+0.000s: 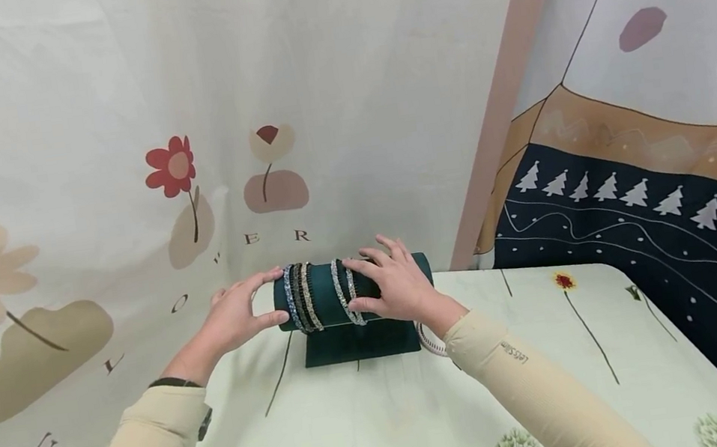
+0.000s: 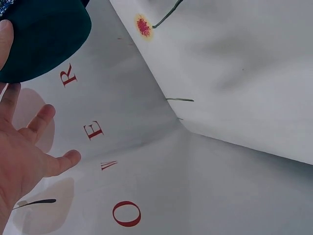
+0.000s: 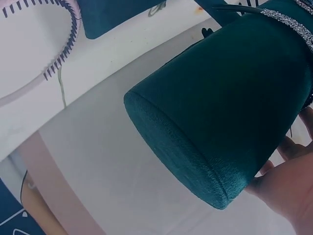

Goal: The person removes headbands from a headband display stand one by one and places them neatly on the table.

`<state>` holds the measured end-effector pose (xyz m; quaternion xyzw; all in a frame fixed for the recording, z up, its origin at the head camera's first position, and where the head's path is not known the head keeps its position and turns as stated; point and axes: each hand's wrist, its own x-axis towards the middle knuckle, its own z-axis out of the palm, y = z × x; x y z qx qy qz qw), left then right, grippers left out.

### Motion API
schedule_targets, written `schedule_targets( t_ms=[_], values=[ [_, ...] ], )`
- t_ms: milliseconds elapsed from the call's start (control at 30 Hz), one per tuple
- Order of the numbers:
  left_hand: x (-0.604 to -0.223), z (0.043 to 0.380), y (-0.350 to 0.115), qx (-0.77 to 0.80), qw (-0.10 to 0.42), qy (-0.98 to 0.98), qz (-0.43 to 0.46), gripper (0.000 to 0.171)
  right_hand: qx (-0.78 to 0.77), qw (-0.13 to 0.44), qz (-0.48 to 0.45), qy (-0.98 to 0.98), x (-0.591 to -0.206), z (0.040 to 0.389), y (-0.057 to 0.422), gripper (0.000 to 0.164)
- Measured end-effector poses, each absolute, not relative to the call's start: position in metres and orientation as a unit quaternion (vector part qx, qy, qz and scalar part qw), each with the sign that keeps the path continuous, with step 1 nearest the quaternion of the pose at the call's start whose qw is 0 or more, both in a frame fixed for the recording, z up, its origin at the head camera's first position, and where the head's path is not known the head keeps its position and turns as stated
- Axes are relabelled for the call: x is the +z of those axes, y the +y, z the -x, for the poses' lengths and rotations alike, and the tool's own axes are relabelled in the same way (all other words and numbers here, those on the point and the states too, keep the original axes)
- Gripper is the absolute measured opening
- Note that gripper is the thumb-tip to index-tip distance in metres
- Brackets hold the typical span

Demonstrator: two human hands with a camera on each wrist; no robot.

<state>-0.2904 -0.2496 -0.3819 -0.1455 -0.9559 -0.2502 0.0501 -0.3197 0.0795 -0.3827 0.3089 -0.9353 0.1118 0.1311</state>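
Note:
A dark green velvet roll [image 1: 323,296] on a stand bears several glittery headbands [image 1: 306,298] at its left, blue, black and pale gold. Farther right on it sit silvery headbands [image 1: 342,293]. My left hand [image 1: 234,315] spans the roll's left end, thumb in front and fingers at the top, touching beside the blue headband. In the left wrist view, the fingers of that left hand [image 2: 19,142] are spread. My right hand [image 1: 400,282] reaches over the roll from the right, its thumb and forefinger against the silvery headbands. In the right wrist view, headbands partly hide the right hand's [image 3: 288,186] fingertips.
A pale toothed headband [image 1: 431,341] lies on the table right of the stand's base [image 1: 361,342]. The table has a flower-printed cover [image 1: 383,409]. Printed curtains [image 1: 356,103] hang close behind and at the left; a dark tree-patterned cloth [image 1: 605,236] is at the right.

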Motion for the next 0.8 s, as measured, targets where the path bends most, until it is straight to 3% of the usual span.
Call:
schedule_targets(
  t_ms=[800],
  values=[
    [-0.3852,0.2897,-0.2498,-0.247,0.057,-0.956,0.147,0.081,0.125,0.119,-0.302,-0.938,-0.3842,0.3181,0.0799,0.078]
  ],
)
